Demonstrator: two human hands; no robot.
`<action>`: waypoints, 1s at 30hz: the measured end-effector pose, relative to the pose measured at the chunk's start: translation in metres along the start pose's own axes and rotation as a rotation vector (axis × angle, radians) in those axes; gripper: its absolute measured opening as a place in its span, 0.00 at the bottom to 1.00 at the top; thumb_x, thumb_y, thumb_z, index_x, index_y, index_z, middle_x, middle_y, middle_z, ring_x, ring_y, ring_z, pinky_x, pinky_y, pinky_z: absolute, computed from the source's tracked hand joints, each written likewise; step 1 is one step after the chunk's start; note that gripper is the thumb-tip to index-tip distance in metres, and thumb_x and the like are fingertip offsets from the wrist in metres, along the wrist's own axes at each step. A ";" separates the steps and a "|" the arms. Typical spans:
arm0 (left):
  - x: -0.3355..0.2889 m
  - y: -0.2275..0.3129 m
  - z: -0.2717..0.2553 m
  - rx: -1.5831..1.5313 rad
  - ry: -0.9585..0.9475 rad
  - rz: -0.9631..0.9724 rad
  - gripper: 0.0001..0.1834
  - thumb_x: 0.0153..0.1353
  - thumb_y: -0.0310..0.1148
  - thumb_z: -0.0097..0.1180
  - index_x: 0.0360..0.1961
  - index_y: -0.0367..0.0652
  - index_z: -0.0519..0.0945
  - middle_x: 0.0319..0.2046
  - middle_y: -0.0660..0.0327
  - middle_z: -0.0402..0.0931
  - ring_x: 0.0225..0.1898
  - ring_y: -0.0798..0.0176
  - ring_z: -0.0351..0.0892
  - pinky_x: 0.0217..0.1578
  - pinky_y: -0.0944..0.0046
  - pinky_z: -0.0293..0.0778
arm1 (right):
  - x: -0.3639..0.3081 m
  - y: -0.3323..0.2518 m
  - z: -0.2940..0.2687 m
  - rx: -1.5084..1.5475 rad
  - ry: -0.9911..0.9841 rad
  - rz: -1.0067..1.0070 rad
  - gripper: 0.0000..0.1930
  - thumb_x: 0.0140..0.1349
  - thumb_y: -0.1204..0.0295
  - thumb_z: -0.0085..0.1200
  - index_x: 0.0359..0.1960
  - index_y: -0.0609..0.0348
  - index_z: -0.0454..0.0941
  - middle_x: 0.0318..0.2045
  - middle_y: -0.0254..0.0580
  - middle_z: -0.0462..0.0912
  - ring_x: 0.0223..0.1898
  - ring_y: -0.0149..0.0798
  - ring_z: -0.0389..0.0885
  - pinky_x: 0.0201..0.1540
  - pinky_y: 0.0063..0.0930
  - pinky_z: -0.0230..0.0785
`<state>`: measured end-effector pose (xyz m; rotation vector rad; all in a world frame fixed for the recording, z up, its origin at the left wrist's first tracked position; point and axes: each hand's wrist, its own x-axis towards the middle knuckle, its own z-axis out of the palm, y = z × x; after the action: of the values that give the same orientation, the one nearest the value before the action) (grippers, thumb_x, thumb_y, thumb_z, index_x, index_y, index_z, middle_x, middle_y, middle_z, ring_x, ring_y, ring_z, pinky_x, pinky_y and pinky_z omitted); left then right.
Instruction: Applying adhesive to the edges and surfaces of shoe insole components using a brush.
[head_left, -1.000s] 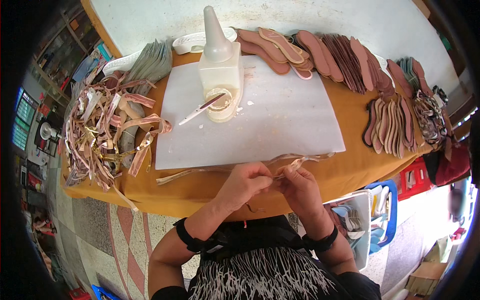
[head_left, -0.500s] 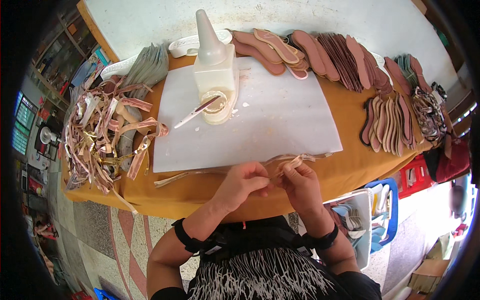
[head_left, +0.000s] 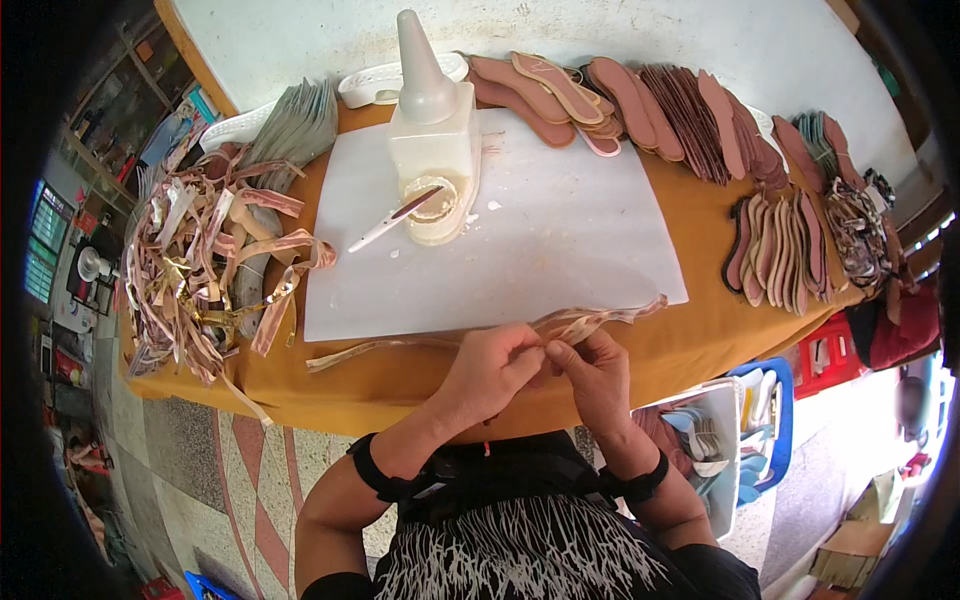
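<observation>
Both hands meet close together at the near edge of the cloth-covered table. My left hand (head_left: 487,372) is closed with its fingertips pinched, and my right hand (head_left: 596,372) pinches right beside it. Between them they hold a thin beige-brown strap (head_left: 582,325), whose end sticks up past my right fingers. The part inside my fingers is hidden. Another narrow strip (head_left: 370,350) reaches left from behind my left hand along the front edge of the white board (head_left: 560,240). Further right, a strip end (head_left: 640,310) lies on the board's near right corner.
On the board stands a cream glue container (head_left: 435,150) with a brush (head_left: 395,220) across its opening. Tangled straps (head_left: 210,270) heap up at the left. Brown insoles (head_left: 625,105) line the back, more insoles (head_left: 775,245) stand at right. Bins (head_left: 765,425) sit below the right edge.
My hands have come closer together, the right one shifting slightly left. The looped strap end above my right fingers now lies flatter and points further right.
</observation>
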<state>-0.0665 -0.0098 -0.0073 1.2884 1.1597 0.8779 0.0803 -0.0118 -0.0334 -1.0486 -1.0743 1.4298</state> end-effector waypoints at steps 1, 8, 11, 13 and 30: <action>0.000 0.000 -0.001 0.075 0.003 0.038 0.07 0.55 0.29 0.48 0.26 0.34 0.72 0.17 0.65 0.71 0.20 0.75 0.69 0.22 0.75 0.67 | 0.000 0.000 0.000 -0.013 -0.009 -0.003 0.05 0.54 0.77 0.53 0.32 0.64 0.74 0.26 0.32 0.77 0.29 0.24 0.73 0.32 0.17 0.66; -0.001 -0.003 -0.005 0.308 0.114 0.312 0.06 0.53 0.28 0.48 0.24 0.36 0.72 0.15 0.68 0.67 0.16 0.76 0.62 0.17 0.74 0.59 | 0.005 0.004 -0.004 0.080 -0.148 0.078 0.09 0.53 0.79 0.52 0.36 0.64 0.72 0.31 0.34 0.76 0.34 0.26 0.72 0.37 0.19 0.65; -0.003 -0.004 -0.007 0.175 0.079 0.134 0.06 0.53 0.28 0.48 0.23 0.36 0.72 0.15 0.70 0.66 0.18 0.77 0.61 0.19 0.75 0.59 | 0.006 0.003 -0.003 0.171 -0.226 0.099 0.10 0.53 0.80 0.50 0.38 0.64 0.70 0.32 0.35 0.76 0.34 0.26 0.73 0.37 0.20 0.65; -0.003 -0.005 -0.008 0.022 0.049 0.012 0.07 0.55 0.29 0.48 0.23 0.37 0.71 0.17 0.70 0.66 0.20 0.77 0.62 0.22 0.76 0.60 | 0.007 0.000 -0.004 0.356 -0.278 0.206 0.10 0.54 0.80 0.49 0.39 0.64 0.69 0.32 0.37 0.75 0.35 0.30 0.74 0.39 0.23 0.67; -0.002 -0.008 0.000 -0.061 0.018 0.034 0.04 0.58 0.26 0.46 0.31 0.36 0.70 0.24 0.63 0.73 0.25 0.73 0.71 0.27 0.74 0.70 | 0.004 -0.004 -0.004 0.345 -0.159 0.240 0.07 0.56 0.77 0.48 0.36 0.65 0.72 0.30 0.40 0.77 0.32 0.33 0.76 0.36 0.24 0.70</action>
<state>-0.0683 -0.0126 -0.0145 1.2561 1.1196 0.9448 0.0845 -0.0070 -0.0309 -0.8433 -0.7896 1.8417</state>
